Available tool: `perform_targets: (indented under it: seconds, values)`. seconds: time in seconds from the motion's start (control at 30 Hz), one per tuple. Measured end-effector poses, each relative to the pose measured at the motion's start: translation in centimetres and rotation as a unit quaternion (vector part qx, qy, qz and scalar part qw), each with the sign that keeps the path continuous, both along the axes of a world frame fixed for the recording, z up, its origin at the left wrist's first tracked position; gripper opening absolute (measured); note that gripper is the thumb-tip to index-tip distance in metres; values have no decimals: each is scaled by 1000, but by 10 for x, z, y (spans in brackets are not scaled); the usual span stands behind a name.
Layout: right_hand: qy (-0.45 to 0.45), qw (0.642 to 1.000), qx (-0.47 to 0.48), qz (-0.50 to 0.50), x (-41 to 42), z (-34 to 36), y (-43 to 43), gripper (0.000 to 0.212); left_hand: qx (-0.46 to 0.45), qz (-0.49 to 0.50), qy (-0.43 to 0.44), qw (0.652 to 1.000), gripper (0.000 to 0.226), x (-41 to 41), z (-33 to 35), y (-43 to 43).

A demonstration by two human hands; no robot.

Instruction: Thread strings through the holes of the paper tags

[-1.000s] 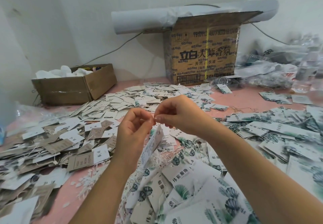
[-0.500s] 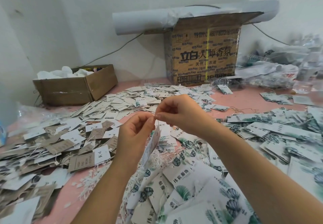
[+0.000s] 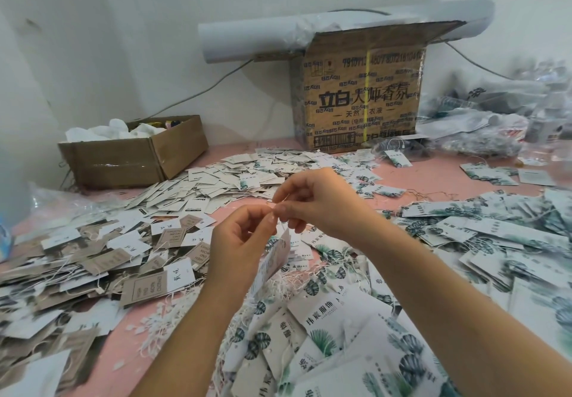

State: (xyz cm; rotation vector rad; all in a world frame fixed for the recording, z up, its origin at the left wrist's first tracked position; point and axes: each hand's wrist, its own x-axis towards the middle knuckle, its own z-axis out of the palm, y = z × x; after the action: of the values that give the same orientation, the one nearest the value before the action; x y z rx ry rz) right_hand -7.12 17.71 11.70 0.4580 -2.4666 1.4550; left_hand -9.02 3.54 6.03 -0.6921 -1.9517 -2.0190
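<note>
My left hand (image 3: 240, 241) pinches the top of a white paper tag (image 3: 272, 262) that hangs edge-on below its fingertips. My right hand (image 3: 315, 203) meets it from the right and pinches a thin pale string (image 3: 283, 201) right at the tag's top. The tag's hole is hidden behind my fingertips. Beneath my hands lies a tangle of loose white strings (image 3: 278, 282). Leaf-printed tags (image 3: 334, 328) are heaped in front of me, and white and brown tags (image 3: 145, 282) lie in a pile to the left.
A pink table (image 3: 433, 176) carries tag piles everywhere. An open cardboard box (image 3: 136, 158) sits at the back left, a tall printed carton (image 3: 362, 96) with a white roll on top at the back centre. Clear plastic bags (image 3: 495, 124) crowd the back right.
Both hands stay pinched together at the tag's top; they have shifted only slightly, with the tag still hanging below the left fingers.
</note>
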Motion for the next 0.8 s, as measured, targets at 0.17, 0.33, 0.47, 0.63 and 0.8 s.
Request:
perform_targets:
  seconds: [0.17,0.33,0.47,0.63,0.8]
  values:
    - [-11,1000,-17,16,1,1,3,15,0,-15,2,1000,3,3,0,0]
    - [-27,996,-58,63,4,1,0,15,38,-21,5,999,13,2,0,-3]
    - [-38,990,-95,101,6,2,-4,18,65,-26,5,997,17,-1,0,-5]
    - [-44,993,-38,99,8,3,-5,23,29,-10,4,1000,43,-2,-4,-3]
    - [-21,994,-61,85,11,7,-7,25,-114,-2,-5,993,83,-4,-12,-3]
